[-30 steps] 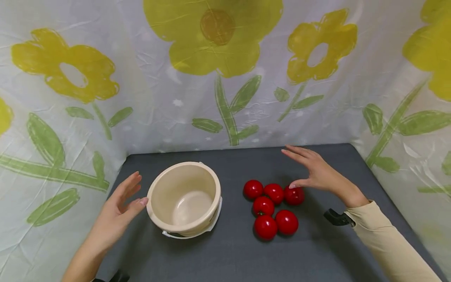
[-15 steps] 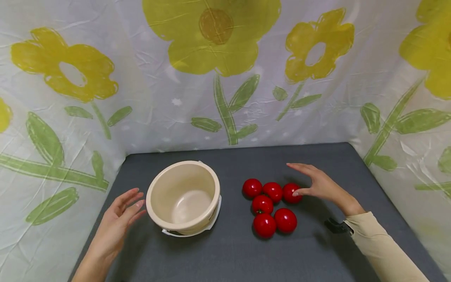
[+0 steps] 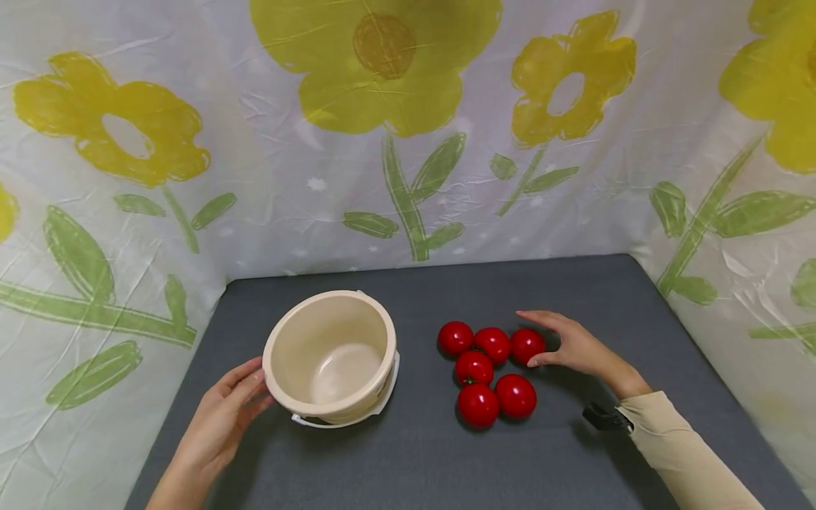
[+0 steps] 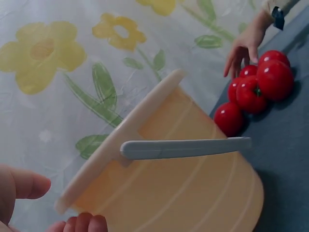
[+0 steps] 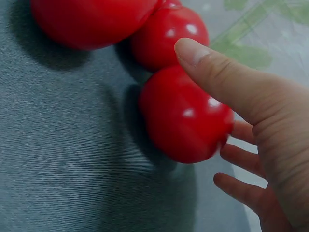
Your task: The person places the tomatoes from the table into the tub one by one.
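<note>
A cream bucket [image 3: 331, 354] with a pale handle [image 4: 186, 148] stands upright on the left of the table. My left hand [image 3: 223, 418] is at its left side, fingertips at the outer wall below the rim; the thumb stays apart from the rim in the left wrist view. Several glossy red tomatoes lie in a group to the bucket's right. Beside the rightmost tomato [image 3: 527, 346] is my right hand [image 3: 576, 347], its thumb and fingers spread around it. In the right wrist view the thumb overlaps this tomato [image 5: 183, 121]; whether it touches cannot be told.
A dark grey cloth covers the table [image 3: 421, 467]. Behind it and along both sides hangs a white curtain [image 3: 274, 212] printed with yellow flowers. The bucket's inside shows bare. My right wrist wears a black band [image 3: 607, 418].
My left hand has moved right, up to the bucket's side. My right hand has come down beside the rightmost tomato. Bucket and tomatoes have stayed in place.
</note>
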Tool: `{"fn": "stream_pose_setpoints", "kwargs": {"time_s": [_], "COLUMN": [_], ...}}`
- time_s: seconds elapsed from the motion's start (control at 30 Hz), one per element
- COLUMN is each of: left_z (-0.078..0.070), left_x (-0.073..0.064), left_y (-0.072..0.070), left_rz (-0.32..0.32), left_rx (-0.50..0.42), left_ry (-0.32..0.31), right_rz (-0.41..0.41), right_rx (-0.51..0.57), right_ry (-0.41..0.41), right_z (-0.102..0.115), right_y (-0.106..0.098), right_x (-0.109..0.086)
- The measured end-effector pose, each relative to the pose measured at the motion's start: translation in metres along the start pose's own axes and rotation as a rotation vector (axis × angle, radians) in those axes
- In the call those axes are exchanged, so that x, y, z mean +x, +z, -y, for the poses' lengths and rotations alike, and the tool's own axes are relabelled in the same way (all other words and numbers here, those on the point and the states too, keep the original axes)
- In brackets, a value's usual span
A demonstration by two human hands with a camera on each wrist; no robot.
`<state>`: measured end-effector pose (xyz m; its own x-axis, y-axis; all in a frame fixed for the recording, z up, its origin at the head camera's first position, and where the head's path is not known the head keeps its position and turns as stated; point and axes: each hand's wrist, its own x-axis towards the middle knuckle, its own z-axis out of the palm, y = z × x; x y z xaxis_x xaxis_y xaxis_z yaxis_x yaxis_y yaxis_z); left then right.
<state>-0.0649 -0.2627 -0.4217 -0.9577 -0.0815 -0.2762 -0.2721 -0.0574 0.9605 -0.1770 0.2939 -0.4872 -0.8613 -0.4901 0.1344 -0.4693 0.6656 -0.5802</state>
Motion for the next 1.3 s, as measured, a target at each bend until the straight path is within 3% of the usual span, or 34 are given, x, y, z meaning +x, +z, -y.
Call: {"fn": "stream_pose_setpoints", "kwargs": {"time_s": [0.2,0.47,1.03,1.3], "left_z": [0.007,0.011,0.013,0.013], "left_x": [0.003,0.004,0.004,0.004], "left_y": [0.002,0.005,0.01,0.01], "left_rz": [0.011,0.053,0.089,0.09], "left_rx": [-0.109,-0.254,-0.341,-0.345], "left_ry": [-0.019,0.027,0.055,0.056], "right_rz": [0.002,0.009,-0.015,-0.03], "right_rx": [-0.002,-0.03,-0.06,-0.063], "right_ry": [0.006,0.02,0.021,0.047], "right_z": [-0.002,-0.003,-0.003,0.002], "right_y": [0.007,0.013,0.014,0.004], "right_x": [-0.002,-0.003,-0.002,0.001]}}
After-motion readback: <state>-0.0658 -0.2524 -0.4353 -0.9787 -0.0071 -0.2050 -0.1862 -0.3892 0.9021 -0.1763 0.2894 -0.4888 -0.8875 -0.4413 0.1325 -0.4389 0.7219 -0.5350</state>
